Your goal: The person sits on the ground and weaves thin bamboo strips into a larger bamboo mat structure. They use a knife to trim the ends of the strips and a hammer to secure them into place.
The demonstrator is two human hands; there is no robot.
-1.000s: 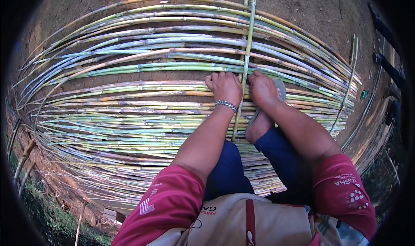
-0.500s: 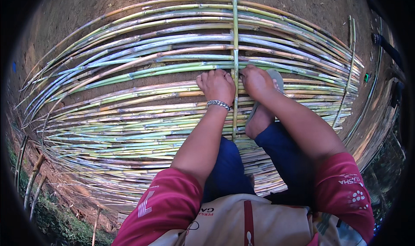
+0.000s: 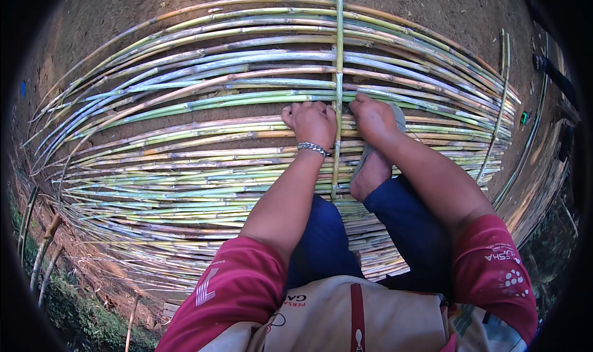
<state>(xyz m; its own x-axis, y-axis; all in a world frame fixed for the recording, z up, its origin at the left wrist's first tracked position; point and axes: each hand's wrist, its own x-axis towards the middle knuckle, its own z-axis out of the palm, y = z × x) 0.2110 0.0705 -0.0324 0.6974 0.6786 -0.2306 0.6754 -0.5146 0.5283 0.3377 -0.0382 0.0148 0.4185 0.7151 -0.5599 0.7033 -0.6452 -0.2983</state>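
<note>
Many long cane stalks, green, yellow and reddish, lie side by side across the ground. One green-yellow crosswise stalk rests over them. On the left of this crosswise stalk is my left hand, fingers curled down at the stalks, a chain bracelet on its wrist. To its right my right hand has its fingers pinched together beside the crosswise stalk. Whatever either hand grips is hidden under the fingers. A thin, faint strand curves out to the right of my right hand; its kind is unclear.
My sandalled foot stands on the stalks right of the crosswise stalk. Another crosswise stalk lies near the right ends. Thin posts rise at the lower left by green plants. Bare soil lies beyond the stalks.
My right hand has shifted slightly right, away from the crosswise stalk. The left hand stays nearly in place. The view has shifted a little.
</note>
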